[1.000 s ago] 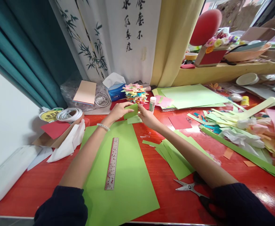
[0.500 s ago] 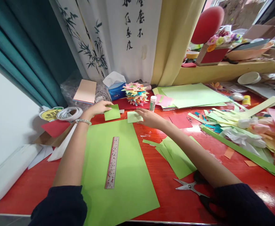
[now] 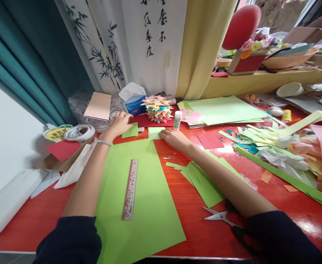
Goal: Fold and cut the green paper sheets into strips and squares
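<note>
My left hand (image 3: 121,124) is over the left edge of a small green square (image 3: 131,131), fingers spread a little. Just to the right, my right hand (image 3: 172,136) rests its fingertips on the edge of a pale green square (image 3: 154,133), and what its fingers pinch, if anything, is too small to tell. Between the squares lies a small white piece (image 3: 141,129). A large green sheet (image 3: 152,190) lies below my hands, with a patterned ruler (image 3: 130,190) on it. Behind my right hand stands a glue stick (image 3: 177,120).
Open scissors (image 3: 218,216) lie near my right forearm, beside green paper pieces (image 3: 205,187). At the back are a folded-paper ornament (image 3: 158,109) and a tissue pack (image 3: 136,105). Paper strips (image 3: 276,146) are heaped on the right; a tape roll (image 3: 80,132) sits left.
My left hand has moved up, its fingers now above the small green square's left side. My right hand has shifted slightly, showing more of the pale square. The view has moved a little.
</note>
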Available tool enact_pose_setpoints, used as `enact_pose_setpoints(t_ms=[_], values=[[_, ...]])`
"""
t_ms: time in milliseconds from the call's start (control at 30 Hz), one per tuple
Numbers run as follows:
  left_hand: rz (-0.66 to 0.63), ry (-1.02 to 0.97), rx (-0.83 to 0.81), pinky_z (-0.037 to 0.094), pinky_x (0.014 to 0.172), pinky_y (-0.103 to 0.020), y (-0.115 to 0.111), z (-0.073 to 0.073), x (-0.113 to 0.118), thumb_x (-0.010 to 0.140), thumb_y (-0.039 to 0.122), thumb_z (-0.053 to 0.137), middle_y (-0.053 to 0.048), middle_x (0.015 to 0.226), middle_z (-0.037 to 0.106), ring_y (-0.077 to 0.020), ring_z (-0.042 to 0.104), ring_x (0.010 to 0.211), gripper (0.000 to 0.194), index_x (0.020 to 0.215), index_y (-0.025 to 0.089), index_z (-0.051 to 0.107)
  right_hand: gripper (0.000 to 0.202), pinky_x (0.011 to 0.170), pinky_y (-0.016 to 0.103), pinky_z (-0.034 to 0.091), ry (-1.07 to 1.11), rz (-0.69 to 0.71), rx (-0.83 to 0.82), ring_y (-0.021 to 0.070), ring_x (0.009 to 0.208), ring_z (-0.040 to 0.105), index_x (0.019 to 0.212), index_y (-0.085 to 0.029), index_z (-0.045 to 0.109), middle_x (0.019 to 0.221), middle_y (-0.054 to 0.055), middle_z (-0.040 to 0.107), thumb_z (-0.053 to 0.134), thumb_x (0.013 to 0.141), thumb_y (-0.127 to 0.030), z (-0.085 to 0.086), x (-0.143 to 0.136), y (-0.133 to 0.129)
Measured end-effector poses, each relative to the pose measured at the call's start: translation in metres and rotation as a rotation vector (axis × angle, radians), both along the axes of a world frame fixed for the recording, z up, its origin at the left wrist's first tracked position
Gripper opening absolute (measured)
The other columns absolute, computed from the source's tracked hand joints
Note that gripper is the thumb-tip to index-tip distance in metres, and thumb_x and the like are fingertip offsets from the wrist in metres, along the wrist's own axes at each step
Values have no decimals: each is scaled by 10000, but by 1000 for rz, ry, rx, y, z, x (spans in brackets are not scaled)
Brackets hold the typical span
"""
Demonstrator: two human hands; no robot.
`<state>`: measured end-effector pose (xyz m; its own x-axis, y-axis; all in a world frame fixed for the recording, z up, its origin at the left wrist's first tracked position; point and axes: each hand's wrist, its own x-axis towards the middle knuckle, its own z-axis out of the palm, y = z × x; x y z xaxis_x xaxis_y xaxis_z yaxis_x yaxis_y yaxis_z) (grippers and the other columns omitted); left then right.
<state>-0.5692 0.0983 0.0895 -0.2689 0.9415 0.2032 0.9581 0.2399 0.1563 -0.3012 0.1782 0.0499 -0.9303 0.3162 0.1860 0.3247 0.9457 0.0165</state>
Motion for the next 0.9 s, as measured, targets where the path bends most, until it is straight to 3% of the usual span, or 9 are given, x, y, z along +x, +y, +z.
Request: enact_pose_setpoints(t_ms=[100, 200, 300, 433, 600, 900], values=[[-81, -110, -67, 295, 1055, -427, 4, 13, 24, 785, 320, 559, -124, 1178, 556, -319, 432, 1213, 351, 1094, 176, 644, 303, 842, 310, 425, 5, -16, -13, 239, 1070, 580, 1117, -84, 613, 1109, 196, 641, 378, 929, -46, 1, 0, 0], [-120, -264, -180, 401, 917, -347, 7, 19, 48, 703, 278, 624, -76, 951, 660, -263, 576, 975, 171, 835, 186, 684, 279, 821, 293, 431, 7, -25, -39, 227, 1017, 610, 1119, -105, 628, 1085, 175, 658, 411, 944, -104, 3, -1, 1], [-64, -415, -211, 436, 731, -308, 10, 15, 67, 653, 187, 619, -51, 785, 678, -211, 603, 749, 127, 768, 186, 672, 290, 782, 281, 441, 22, -56, -63, 216, 976, 630, 1180, -131, 608, 1104, 149, 665, 424, 964, -190, 5, -3, 4], [42, -703, -185, 388, 519, -265, 13, 7, 84, 688, 125, 576, -48, 650, 623, -136, 534, 530, 78, 740, 149, 629, 324, 773, 278, 441, 30, -101, -76, 226, 1022, 617, 1230, -140, 586, 1162, 136, 656, 462, 959, -267, 6, -4, 8], [118, -1051, -120, 387, 472, -202, 15, 6, 92, 734, 87, 606, -45, 613, 584, -63, 483, 466, 38, 719, 111, 582, 281, 647, 293, 408, -60, -111, -68, 228, 798, 660, 1017, -127, 693, 905, 123, 721, 445, 962, -246, 11, -2, 9], [203, -1295, -57, 390, 429, -159, 14, 12, 94, 785, 35, 574, -42, 552, 546, -75, 537, 479, 124, 683, 96, 535, 318, 626, 297, 356, -91, -60, -39, 217, 800, 646, 1009, -118, 694, 915, 122, 723, 403, 984, -243, 11, 0, 11]])
